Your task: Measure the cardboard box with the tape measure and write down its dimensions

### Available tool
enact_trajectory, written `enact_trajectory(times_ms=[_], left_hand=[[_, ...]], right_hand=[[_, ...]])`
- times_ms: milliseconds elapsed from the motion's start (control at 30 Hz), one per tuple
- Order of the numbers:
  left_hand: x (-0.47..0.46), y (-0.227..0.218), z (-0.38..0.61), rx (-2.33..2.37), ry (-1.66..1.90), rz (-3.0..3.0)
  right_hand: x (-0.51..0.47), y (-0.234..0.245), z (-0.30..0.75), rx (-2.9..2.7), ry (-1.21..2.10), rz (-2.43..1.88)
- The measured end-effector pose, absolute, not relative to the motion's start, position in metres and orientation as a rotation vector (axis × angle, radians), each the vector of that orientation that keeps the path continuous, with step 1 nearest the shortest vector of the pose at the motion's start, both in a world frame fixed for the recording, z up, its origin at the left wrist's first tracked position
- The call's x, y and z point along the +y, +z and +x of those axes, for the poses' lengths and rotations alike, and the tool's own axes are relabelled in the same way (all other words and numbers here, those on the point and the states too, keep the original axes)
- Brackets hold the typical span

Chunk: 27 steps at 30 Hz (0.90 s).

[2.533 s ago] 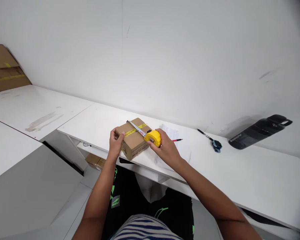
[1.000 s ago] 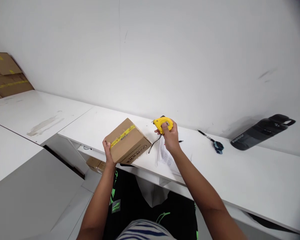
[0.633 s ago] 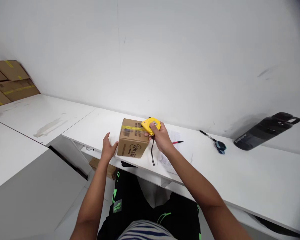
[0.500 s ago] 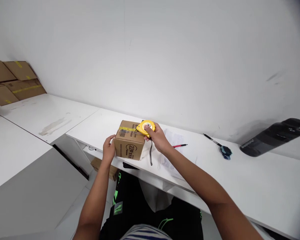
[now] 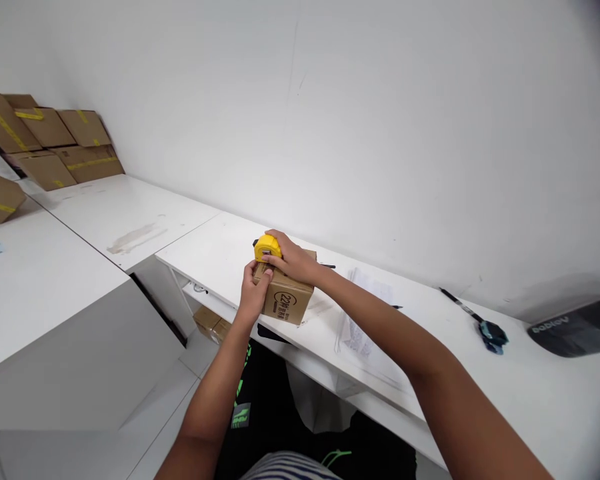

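A small brown cardboard box [image 5: 286, 307] with black print on its front sits at the front edge of the white table. My right hand [image 5: 294, 259] is closed round a yellow tape measure [image 5: 269, 247], held over the box's left top edge. At the box's left front corner, my left hand [image 5: 253, 293] grips its side, the thumb lying at the top edge just below the tape measure. Most of the box's top is hidden under my right hand. Whether any blade is drawn out, I cannot tell.
Printed sheets [image 5: 363, 340] lie right of the box, partly under my right forearm. Farther right are a dark blue object with a black strip [image 5: 493, 337] and a black bottle [image 5: 580, 327]. Taped cartons [image 5: 93, 163] are stacked at the far left. A white wall [image 5: 360, 133] stands behind.
The tape measure has moved from the box's right top edge to its left, turned in my right hand. My left thumb now lies at the top edge. The view has shifted.
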<state>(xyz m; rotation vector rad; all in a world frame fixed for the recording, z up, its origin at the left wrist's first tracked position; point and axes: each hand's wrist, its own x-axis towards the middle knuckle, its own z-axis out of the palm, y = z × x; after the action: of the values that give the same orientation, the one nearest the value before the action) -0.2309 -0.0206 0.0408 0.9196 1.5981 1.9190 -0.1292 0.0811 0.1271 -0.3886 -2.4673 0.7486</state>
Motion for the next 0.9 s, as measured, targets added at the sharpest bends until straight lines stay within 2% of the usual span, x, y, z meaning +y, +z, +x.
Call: enact_trajectory(times_ms=[233, 600, 900], left_hand=[[-0.025, 0.048, -0.226, 1.684, 1.906, 0.886], [-0.024, 0.047, -0.227, 1.604, 1.945, 1.055], [-0.021, 0.045, -0.230, 1.620, 1.977, 1.058]], right_hand=[[0.079, 0.136, -0.115, -2.527, 0.736, -0.440], [0.074, 0.127, 0.005, -2.392, 0.865, -0.666], [0.081, 0.112, 0.012, -2.305, 0.884, -0.698]])
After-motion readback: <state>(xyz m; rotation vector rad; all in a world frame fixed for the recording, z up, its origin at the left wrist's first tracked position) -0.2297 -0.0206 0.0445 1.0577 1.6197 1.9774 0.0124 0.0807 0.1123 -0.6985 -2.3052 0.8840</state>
